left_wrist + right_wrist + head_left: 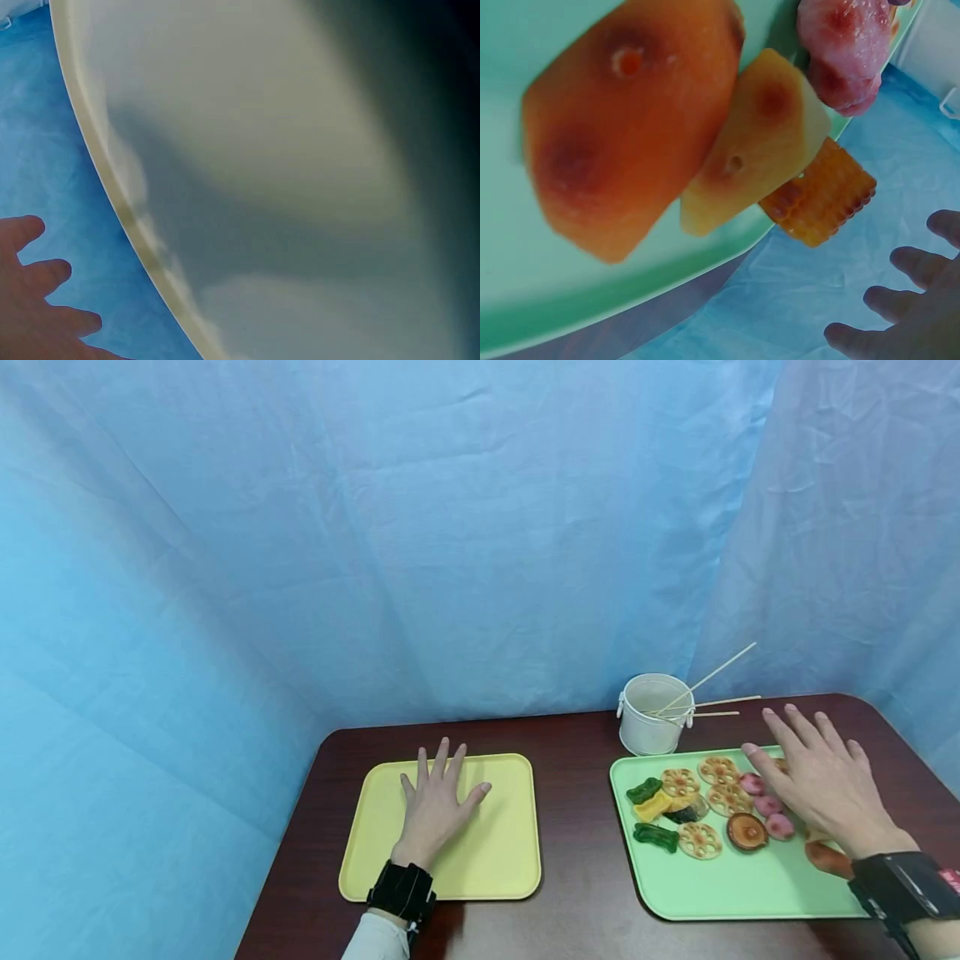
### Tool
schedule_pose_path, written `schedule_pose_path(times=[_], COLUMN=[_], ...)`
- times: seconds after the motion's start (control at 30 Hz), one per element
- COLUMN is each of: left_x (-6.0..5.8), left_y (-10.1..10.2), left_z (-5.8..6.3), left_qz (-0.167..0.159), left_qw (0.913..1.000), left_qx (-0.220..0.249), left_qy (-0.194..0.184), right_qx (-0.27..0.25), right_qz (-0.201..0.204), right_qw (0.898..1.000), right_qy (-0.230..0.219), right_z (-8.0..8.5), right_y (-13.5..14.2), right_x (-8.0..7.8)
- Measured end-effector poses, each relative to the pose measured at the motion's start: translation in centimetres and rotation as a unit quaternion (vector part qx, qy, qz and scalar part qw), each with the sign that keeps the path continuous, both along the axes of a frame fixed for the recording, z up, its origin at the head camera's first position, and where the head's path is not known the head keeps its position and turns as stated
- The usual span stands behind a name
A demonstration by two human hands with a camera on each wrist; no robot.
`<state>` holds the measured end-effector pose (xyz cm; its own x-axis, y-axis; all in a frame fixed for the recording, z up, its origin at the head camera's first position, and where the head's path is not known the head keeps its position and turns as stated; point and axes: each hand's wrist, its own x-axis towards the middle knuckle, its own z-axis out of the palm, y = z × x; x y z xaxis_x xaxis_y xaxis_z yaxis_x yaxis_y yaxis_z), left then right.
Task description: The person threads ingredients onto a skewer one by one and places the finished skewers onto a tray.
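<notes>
My left hand (433, 817) is spread over the yellow tray (510, 827), fingers straight and nothing held. In the left wrist view, its fingers show at the lower left beside the tray's rim (127, 217). Over the right part of the green tray (720, 893), my right hand (828, 785) is also spread with nothing in it. Lotus root slices (701, 841), a brown mushroom cap (747, 832), pink balls (767, 805) and green pepper pieces (656, 837) lie there. Under that hand are an orange slab (630, 142) with a hole, a pale yellow piece (757, 142) and a corn piece (821, 195).
A white bucket (648, 732) stands behind the green tray's left part, with several thin skewers (720, 672) leaning out to the right. Dark brown table (573, 810) surface separates the trays. Blue cloth (480, 543) hangs behind the table.
</notes>
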<state>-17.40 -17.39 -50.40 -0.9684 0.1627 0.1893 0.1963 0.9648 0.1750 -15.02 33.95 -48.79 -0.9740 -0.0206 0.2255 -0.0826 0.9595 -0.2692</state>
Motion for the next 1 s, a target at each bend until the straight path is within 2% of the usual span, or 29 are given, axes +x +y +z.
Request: schedule_pose_path(times=[0.37, 0.83, 1.0], left_x=[0.13, 0.14, 0.22], left_y=[-0.29, 0.04, 0.11], left_z=[0.16, 0.16, 0.07], left_qz=[-0.003, -0.004, -0.004], left_qw=[0.9999, 0.9998, 0.9996], left_qx=[0.013, 0.019, 0.026], left_qy=[-0.001, -0.007, -0.006], right_qx=[0.010, 0.013, -0.003], right_qz=[0.007, 0.009, 0.015], right_qw=[1.000, 1.000, 1.000], right_qy=[-0.015, -0.007, -0.008], right_z=[-0.02, 0.19, 0.20], right_y=[0.06, 0.25, 0.15], right_x=[0.22, 0.45, 0.67])
